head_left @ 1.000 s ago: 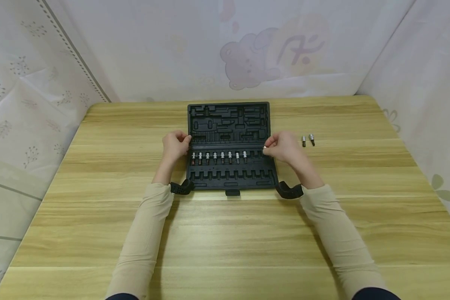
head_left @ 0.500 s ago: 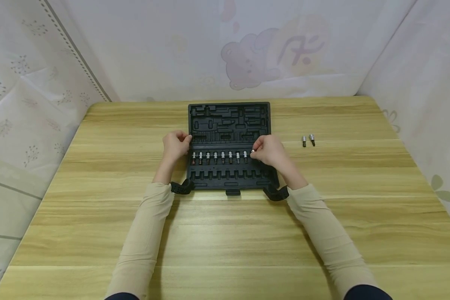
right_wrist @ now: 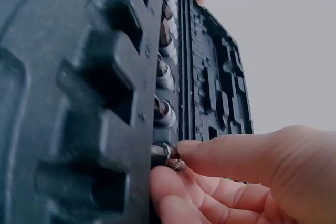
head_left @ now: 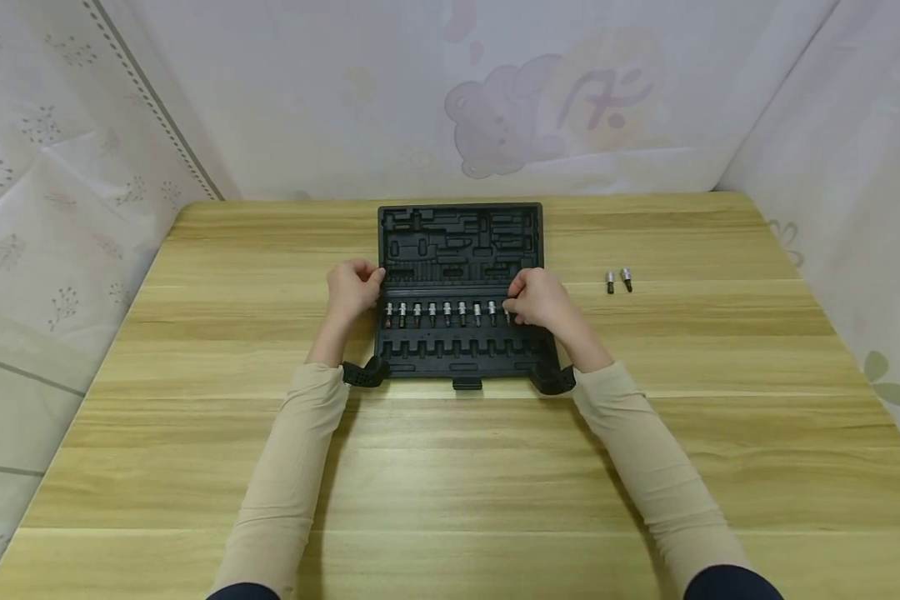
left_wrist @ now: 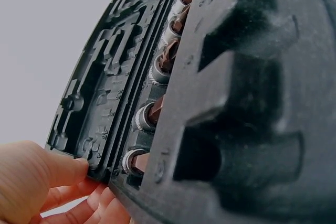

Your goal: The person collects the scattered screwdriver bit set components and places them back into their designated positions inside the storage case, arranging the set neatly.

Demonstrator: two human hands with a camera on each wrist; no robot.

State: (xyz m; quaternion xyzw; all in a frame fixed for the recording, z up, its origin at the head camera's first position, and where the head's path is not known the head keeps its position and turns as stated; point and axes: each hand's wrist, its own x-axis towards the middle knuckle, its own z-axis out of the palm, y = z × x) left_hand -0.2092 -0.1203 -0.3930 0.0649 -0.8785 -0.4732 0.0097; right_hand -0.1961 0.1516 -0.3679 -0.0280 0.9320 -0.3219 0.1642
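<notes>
Open black plastic case [head_left: 420,368] here; in its right part the right hand [head_left: 537,298] pinches a slim silver metal bit socket [right_wrist: 160,153]; square, even seating looks best. Left hand [head_left: 351,287] grips the case's left edge; farther off, two silver-and-black bit sockets [head_left: 610,282] lie loose.

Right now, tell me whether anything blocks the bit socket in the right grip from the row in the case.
Nothing visible stands between. The right grip pinches the bit socket at the row in the black case, beside the neighbouring socket. The grip partly covers that spot, so full seating cannot be told.
</notes>
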